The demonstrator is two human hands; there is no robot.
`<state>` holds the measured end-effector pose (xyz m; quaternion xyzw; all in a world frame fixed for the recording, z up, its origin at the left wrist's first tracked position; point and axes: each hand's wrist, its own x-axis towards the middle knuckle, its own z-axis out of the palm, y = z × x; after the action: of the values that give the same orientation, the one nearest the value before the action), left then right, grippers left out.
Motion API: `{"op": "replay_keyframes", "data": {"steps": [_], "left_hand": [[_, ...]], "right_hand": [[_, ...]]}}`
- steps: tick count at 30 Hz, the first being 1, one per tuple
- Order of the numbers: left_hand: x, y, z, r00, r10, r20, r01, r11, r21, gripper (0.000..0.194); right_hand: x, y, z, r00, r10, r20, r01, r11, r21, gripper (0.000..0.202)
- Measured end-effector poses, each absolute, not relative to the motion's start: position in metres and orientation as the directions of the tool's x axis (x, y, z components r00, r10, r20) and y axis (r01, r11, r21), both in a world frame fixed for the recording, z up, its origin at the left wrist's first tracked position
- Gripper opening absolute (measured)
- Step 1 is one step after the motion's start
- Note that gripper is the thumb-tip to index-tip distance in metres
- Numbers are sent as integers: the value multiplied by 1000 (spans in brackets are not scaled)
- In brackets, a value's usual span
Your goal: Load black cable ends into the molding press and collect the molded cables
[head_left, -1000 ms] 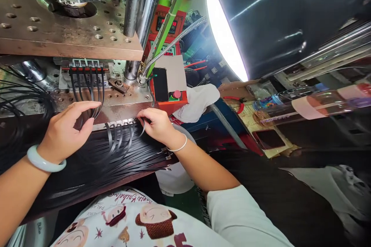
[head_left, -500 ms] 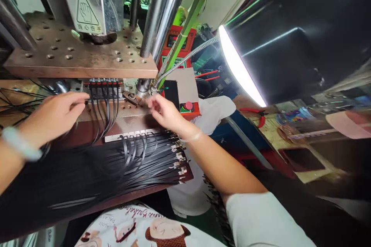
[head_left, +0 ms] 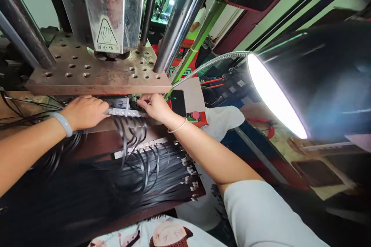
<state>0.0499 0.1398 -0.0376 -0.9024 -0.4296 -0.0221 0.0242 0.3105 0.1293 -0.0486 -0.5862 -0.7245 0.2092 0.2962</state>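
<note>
A pale, narrow strip (head_left: 127, 112) with several black cables (head_left: 131, 131) hanging from it is held level at the front of the press, below its thick drilled plate (head_left: 101, 85). Its left end is in my left hand (head_left: 87, 112), whose fingers are closed. My right hand (head_left: 155, 107) is at the other end with curled fingers, and its grip is partly hidden. Below, on the brown work board, lies a second pale strip (head_left: 118, 155) with black cables looping out of it.
Black cables (head_left: 72, 197) cover the board, metal connectors (head_left: 189, 170) at their right ends. A red control box with a stop button (head_left: 196, 115) stands right of the press. A bright lamp (head_left: 275, 96) hangs at the right. Steel columns (head_left: 181, 23) flank the press head (head_left: 107, 11).
Both hands have come to a pale cabled strip, now raised in front of the press. Before, they were apart, with cables standing in the fixture between them. The view has shifted.
</note>
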Motion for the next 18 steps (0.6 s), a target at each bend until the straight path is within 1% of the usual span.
{"op": "replay_keyframes", "data": {"steps": [2,3,4,5,6,7,8,9,10,11,12,13,15,16,17,18], "left_hand": [[63,126,-39,691,720,-57,712,-692,-114,30],[71,119,-39,707,701,-96,688,-713,-133,31],[77,113,-37,707,700,-104,691,-714,-112,32],[82,106,-35,683,727,-69,727,-686,-33,32],[84,97,-30,624,781,1,777,-621,99,33],[84,86,-24,527,845,93,803,-531,271,34],[83,73,-16,409,893,187,770,-448,454,36],[82,58,-8,306,916,261,685,-402,607,39],[80,42,0,239,919,314,586,-395,708,40],[79,28,8,206,912,354,508,-409,758,38],[79,15,12,198,905,376,465,-424,777,37],[80,7,15,198,907,372,454,-421,785,36],[82,4,9,179,936,302,520,-350,779,39],[82,11,2,180,947,265,597,-319,736,41],[83,20,-7,209,950,230,693,-310,651,44],[84,32,-17,258,947,189,794,-320,516,48]], "right_hand": [[311,110,-54,-243,969,36,667,194,-720,21],[308,102,-56,-289,957,-25,642,175,-746,21],[305,94,-57,-317,947,-49,634,173,-754,21],[301,87,-57,-326,945,-23,641,203,-741,22],[299,80,-54,-333,941,51,650,269,-710,22],[298,72,-50,-352,921,166,645,367,-670,22],[298,65,-43,-380,876,298,620,480,-621,22],[299,58,-34,-400,814,422,584,581,-567,22],[300,52,-25,-404,757,514,557,649,-518,24],[302,47,-17,-398,724,563,554,679,-481,26],[303,45,-10,-389,722,573,580,675,-456,27],[303,45,-5,-378,744,551,625,644,-441,28],[304,53,-3,-365,819,442,715,551,-431,26],[305,59,-6,-355,858,371,751,498,-434,25],[305,67,-11,-337,891,303,779,445,-442,24],[306,75,-16,-315,918,242,799,394,-454,25]]}}
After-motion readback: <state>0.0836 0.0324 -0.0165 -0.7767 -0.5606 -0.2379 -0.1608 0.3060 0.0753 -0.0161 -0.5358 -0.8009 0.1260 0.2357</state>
